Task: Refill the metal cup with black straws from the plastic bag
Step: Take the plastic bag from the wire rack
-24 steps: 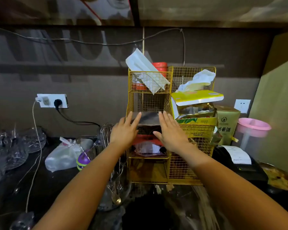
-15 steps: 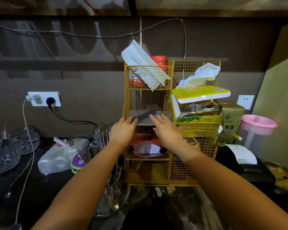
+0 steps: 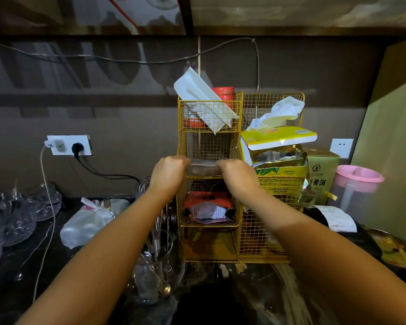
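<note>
A clear plastic bag with dark contents (image 3: 203, 167) lies in the middle compartment of the left column of a yellow wire rack (image 3: 256, 245). My left hand (image 3: 168, 174) is closed on the bag's left end. My right hand (image 3: 238, 175) is closed on its right end. Both fists sit at the compartment's front edge. Whether the dark contents are straws cannot be told. No metal cup can be made out; the dark foreground below the rack is blurred.
A glass jar of whisks and spoons (image 3: 157, 266) stands just left of the rack under my left arm. A white plastic bag (image 3: 87, 224), glassware (image 3: 17, 214) and a charger cord (image 3: 47, 207) lie left. A tissue box (image 3: 279, 137), pink-lidded jug (image 3: 356, 184) and receipt printer (image 3: 335, 219) stand right.
Both hands went from flat and open-fingered in front of the rack to fists closed on the ends of the plastic bag in the middle compartment.
</note>
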`<action>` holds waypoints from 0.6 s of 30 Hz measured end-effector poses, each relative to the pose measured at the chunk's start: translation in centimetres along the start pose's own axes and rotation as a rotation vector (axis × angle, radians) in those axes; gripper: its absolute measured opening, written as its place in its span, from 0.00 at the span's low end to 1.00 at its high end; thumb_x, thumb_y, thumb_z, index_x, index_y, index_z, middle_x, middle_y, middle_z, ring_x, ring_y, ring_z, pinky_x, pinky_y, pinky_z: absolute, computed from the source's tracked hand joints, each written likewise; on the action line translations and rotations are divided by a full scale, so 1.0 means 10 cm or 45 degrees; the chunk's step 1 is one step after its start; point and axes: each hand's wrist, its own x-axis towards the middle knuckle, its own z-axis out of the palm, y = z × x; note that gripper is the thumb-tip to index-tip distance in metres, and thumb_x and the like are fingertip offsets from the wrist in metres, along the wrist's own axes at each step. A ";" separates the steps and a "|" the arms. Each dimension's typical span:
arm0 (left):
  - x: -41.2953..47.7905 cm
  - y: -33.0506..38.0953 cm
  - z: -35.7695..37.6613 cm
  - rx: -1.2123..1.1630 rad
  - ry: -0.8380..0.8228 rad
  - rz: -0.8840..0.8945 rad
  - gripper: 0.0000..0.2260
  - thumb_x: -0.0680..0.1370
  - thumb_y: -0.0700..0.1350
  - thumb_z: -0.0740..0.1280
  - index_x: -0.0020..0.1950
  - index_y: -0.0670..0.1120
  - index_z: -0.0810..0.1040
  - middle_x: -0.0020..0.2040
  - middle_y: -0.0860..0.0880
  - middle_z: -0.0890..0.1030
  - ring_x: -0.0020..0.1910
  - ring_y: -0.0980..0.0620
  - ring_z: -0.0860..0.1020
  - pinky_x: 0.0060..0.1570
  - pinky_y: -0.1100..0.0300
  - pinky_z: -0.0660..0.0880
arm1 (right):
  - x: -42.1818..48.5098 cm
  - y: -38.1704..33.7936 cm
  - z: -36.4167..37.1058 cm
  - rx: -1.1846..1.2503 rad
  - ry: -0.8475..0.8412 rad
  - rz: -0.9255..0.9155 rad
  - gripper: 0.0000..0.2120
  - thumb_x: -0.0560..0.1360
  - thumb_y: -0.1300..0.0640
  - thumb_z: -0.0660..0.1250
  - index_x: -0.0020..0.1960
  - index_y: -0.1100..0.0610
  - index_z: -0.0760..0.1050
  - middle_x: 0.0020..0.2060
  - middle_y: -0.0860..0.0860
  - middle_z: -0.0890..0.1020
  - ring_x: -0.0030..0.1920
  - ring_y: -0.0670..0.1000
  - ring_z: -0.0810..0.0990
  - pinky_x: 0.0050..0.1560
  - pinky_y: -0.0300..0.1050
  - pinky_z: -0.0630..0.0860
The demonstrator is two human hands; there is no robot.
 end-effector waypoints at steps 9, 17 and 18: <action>-0.10 0.14 -0.83 0.084 0.094 -0.069 0.10 0.74 0.33 0.59 0.49 0.39 0.78 0.43 0.36 0.81 0.44 0.36 0.78 0.45 0.46 0.76 | -0.07 -0.31 -0.66 0.122 0.155 -0.106 0.13 0.70 0.70 0.60 0.52 0.61 0.76 0.46 0.63 0.82 0.48 0.62 0.79 0.41 0.49 0.73; -0.63 0.08 -1.62 0.248 0.140 0.000 0.11 0.70 0.30 0.58 0.48 0.36 0.78 0.44 0.32 0.80 0.46 0.33 0.77 0.46 0.43 0.76 | -0.40 -0.85 -0.95 0.450 0.160 -0.266 0.11 0.75 0.63 0.59 0.53 0.64 0.77 0.50 0.62 0.82 0.52 0.61 0.78 0.53 0.52 0.73; -0.74 0.07 -1.69 0.239 0.141 -0.010 0.12 0.70 0.29 0.58 0.49 0.36 0.78 0.46 0.32 0.80 0.47 0.33 0.77 0.48 0.42 0.75 | -0.46 -0.94 -0.96 0.495 0.145 -0.270 0.11 0.76 0.63 0.59 0.54 0.64 0.77 0.51 0.62 0.82 0.54 0.61 0.78 0.55 0.52 0.72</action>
